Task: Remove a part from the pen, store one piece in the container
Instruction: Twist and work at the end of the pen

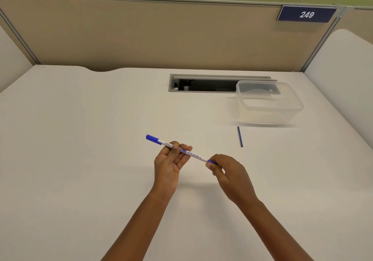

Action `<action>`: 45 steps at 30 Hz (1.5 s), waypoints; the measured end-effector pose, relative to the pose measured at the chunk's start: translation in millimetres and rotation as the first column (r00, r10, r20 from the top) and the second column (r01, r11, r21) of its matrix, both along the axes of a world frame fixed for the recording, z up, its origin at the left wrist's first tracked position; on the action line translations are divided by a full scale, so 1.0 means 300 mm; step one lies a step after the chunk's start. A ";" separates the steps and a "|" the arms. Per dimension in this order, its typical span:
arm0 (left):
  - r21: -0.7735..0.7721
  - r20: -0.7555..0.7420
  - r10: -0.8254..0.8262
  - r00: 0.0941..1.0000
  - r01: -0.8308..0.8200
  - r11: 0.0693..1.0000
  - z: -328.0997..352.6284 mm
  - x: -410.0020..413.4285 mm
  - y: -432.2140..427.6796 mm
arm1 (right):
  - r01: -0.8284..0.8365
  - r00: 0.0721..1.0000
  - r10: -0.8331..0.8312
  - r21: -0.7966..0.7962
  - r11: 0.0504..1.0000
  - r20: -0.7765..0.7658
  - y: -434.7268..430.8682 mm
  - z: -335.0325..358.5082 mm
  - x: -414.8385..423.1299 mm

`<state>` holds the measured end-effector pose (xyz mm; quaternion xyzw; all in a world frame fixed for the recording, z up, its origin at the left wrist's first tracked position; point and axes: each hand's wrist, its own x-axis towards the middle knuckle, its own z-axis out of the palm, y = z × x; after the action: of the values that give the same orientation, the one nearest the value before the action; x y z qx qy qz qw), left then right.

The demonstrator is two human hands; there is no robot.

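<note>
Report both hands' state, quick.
Left hand: closed, gripping the pen by its barrel.
Right hand: closed, pinching the pen's blue end.

The right hand point(229, 175) hides one end of the pen point(193, 154).

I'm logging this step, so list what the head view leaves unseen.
1. Head view: blue right end of the white whiteboard pen, mostly covered by the right hand's fingers.
2. Head view: barrel print, partly covered by the left hand's fingers.
3. Head view: grey desk slot, dark inside, its right end behind the clear plastic container.
</note>
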<state>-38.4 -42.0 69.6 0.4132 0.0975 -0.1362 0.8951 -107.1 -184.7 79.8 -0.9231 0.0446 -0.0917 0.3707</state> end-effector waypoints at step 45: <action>-0.050 -0.066 0.121 0.990 -0.124 0.991 -0.058 0.039 0.043 | 0.464 0.882 -0.288 0.588 0.662 -0.372 -0.121 -0.137 0.115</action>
<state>-26.7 -29.1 52.4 0.3775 0.1471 -0.0966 0.9091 -72.5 -221.0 38.8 -0.7043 0.3112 -0.0296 0.6374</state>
